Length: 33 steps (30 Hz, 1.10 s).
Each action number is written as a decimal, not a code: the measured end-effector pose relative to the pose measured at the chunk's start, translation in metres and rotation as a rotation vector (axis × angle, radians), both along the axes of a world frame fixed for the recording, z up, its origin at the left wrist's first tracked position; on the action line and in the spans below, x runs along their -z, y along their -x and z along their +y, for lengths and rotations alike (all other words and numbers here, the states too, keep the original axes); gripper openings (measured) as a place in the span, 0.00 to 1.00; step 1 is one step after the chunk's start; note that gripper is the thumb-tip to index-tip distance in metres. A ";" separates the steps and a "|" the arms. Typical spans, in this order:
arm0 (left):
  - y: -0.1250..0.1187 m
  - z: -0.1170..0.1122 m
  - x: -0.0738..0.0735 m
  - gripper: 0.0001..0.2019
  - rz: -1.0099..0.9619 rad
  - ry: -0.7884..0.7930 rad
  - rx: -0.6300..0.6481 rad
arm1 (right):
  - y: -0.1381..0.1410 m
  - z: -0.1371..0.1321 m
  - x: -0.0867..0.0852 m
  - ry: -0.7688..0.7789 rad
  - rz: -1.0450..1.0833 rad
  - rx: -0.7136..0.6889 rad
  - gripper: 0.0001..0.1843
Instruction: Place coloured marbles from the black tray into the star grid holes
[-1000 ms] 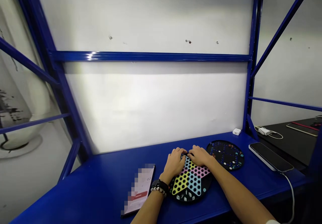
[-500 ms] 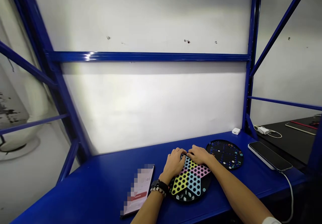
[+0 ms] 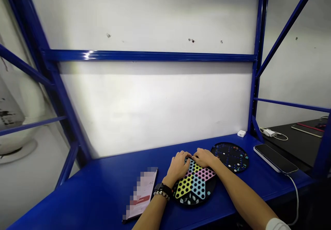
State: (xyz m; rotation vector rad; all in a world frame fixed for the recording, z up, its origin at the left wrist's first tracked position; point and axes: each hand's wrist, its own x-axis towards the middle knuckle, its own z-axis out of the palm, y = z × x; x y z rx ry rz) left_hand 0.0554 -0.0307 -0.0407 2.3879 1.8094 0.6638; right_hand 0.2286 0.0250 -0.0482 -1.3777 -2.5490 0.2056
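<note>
A star-shaped Chinese checkers board [image 3: 198, 184] in yellow, blue and pink, dotted with black holes, lies over a round black tray [image 3: 192, 205]. Glassy marbles show in the tray's near gap. My left hand [image 3: 178, 166], with a dark watch and a beaded bracelet at the wrist, curls over the star's far left points. From the right, my right hand [image 3: 205, 158] closes on the far tip, its fingers close to the left hand's. Both hands cover the far part of the board, and the undersides of the fingers are hidden.
A second round black tray [image 3: 231, 154] with marbles sits behind my right forearm. A partly pixelated phone [image 3: 142, 195] lies left on the blue table [image 3: 98, 192]. To the right are a cabled phone [image 3: 276, 157] and a small white case [image 3: 241, 133]. Blue rack posts frame the table.
The view has shifted a little, so everything sits slightly higher and further left. Both hands keep almost the same place on the star board.
</note>
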 end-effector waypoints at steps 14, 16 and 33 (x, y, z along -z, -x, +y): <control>-0.001 -0.002 -0.001 0.15 0.007 -0.003 -0.009 | 0.000 0.009 0.007 -0.035 0.091 0.065 0.31; -0.002 -0.002 -0.003 0.15 0.005 -0.002 -0.009 | -0.001 0.014 0.010 -0.022 0.148 0.085 0.33; 0.025 0.008 -0.013 0.15 0.083 -0.093 -0.121 | -0.096 0.044 0.005 0.010 0.626 0.670 0.27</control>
